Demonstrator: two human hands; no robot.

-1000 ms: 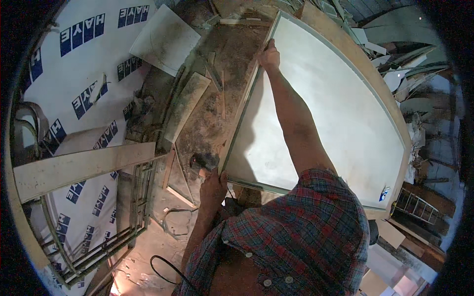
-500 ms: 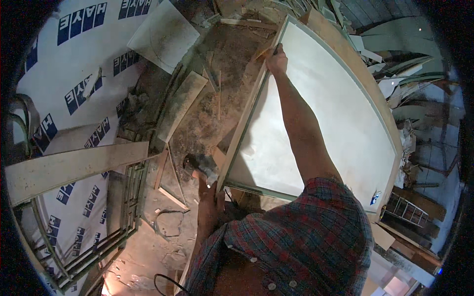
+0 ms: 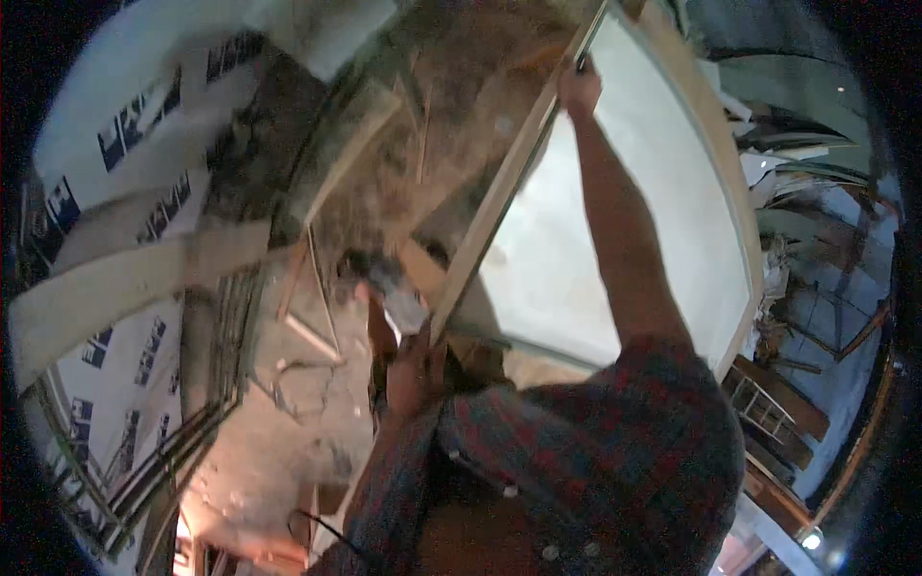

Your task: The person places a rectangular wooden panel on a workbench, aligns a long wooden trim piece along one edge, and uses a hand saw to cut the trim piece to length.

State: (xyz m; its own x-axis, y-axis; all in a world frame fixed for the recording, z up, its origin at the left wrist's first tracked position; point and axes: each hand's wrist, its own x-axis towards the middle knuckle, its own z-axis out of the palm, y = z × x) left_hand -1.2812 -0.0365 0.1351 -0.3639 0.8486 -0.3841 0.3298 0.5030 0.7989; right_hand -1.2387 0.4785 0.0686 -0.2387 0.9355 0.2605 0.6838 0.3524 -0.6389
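Observation:
A large white panel in a pale wooden frame (image 3: pixel 514 182) lies tilted in front of me. At the far end of its left rail, my right hand (image 3: pixel 579 91) is closed on the edge, its arm stretched across the white face. A small dark thing at those fingertips is too blurred to name. My left hand (image 3: pixel 415 376) is closed at the near left corner of the frame; part of its grip is hidden. Just beyond that hand is a blurred light-grey and dark shape (image 3: pixel 399 305) that I cannot make out.
Wood strips (image 3: pixel 312 338) and a long board (image 3: pixel 355 144) lie on the dusty floor (image 3: pixel 259 432). Printed white sheeting (image 3: pixel 144 125) and a pale beam (image 3: pixel 134 274) stand on the left. Scrap pieces (image 3: pixel 797 158) pile up at the right, near a small ladder-like frame (image 3: pixel 759 403).
The view has shifted and blurred. The framed panel's far end and my right hand appear higher and further right. Both hands stay at the frame.

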